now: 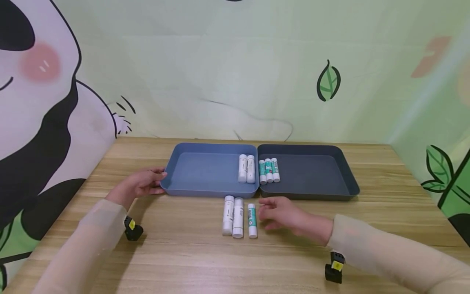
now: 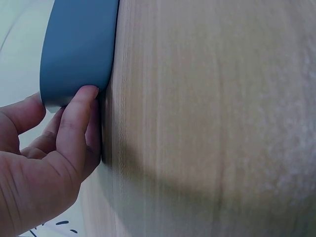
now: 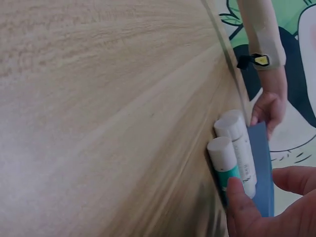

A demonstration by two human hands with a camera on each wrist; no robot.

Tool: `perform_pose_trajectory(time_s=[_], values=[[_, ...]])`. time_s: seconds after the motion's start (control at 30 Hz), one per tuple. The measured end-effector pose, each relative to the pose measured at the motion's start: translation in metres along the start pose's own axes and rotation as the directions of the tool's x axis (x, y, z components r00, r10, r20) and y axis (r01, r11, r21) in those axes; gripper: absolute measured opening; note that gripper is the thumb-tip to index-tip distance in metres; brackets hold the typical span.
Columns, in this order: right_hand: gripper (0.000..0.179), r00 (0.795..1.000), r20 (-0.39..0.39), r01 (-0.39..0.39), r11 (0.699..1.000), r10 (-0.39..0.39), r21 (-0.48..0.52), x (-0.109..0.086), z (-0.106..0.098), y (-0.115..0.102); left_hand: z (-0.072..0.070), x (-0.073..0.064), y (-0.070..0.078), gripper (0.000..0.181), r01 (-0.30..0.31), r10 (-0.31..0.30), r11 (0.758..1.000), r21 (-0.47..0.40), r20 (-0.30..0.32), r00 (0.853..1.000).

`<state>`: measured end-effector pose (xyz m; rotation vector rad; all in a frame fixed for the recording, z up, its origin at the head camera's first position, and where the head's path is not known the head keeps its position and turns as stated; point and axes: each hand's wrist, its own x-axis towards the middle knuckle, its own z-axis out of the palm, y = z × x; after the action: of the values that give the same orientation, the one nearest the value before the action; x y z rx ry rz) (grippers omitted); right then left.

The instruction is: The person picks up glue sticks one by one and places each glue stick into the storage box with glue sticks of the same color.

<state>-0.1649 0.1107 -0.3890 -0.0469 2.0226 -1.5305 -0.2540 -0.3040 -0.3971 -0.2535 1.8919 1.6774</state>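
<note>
At the left end of the blue tray (image 1: pixel 205 192), my left hand (image 1: pixel 148 182) holds the near corner. In the left wrist view, the thumb is at the tray's rim and the fingers bend against its outer wall. Just right of a small green-and-white glue stick (image 1: pixel 252 220), my right hand (image 1: pixel 280 214) hovers with thumb and fingers apart and nothing between them. Beside that stick lie two larger white glue sticks (image 1: pixel 228 215) (image 1: pixel 238 217), side by side on the table in front of the trays.
Against the blue tray's right side stands a dark grey tray (image 1: pixel 312 197). Two white glue sticks (image 1: pixel 242 168) (image 1: pixel 251 168) lie in the blue tray. Three green-and-white ones (image 1: pixel 269 170) lie at the grey tray's left end. A printed backdrop (image 1: pixel 220 81) rises behind the wooden table (image 1: pixel 176 261).
</note>
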Motion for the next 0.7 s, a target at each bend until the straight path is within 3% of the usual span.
perform_pose_trajectory(time_s=[0.53, 0.7], values=[[0.059, 0.997, -0.051, -0.068, 0.997, 0.066, -0.041, 0.021, 0.01, 0.0, -0.002, 0.002, -0.001, 0.069, 0.015, -0.015, 1.0, 0.006, -0.019, 1.0], [0.061, 0.995, -0.084, -0.058, 0.995, 0.051, -0.084, 0.024, 0.015, 0.002, 0.0, 0.0, 0.0, 0.068, 0.019, -0.019, 1.0, 0.001, -0.017, 1.0]])
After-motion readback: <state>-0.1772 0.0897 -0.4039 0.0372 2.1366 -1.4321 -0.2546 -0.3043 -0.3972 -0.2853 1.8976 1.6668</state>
